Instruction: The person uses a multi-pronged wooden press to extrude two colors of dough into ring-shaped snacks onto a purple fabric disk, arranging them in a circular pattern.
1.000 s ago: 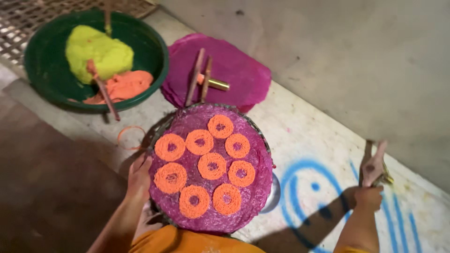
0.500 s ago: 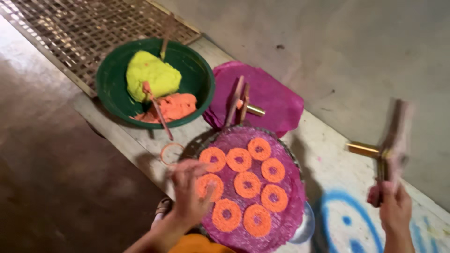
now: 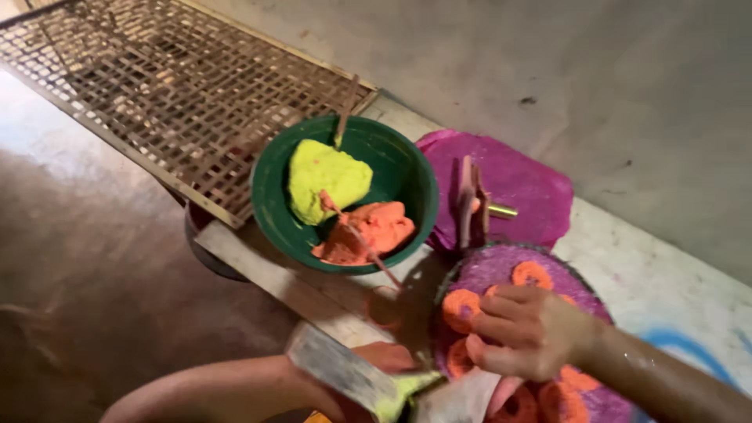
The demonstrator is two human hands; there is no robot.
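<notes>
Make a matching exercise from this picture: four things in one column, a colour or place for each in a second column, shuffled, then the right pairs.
Things:
1. green bowl
2. orange rings
3. lattice rack
4. right hand

Descriptions:
A. lies at upper left, behind the bowl
B. holds yellow-green and orange dough
C. rests over the round purple mat
D. lie on the round purple mat

Pairs: 1-B, 2-D, 3-A, 4-C

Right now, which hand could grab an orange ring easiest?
Right. The right hand lies on the orange rings on the purple tray; the left hand is lower, by a flat tool.
</notes>
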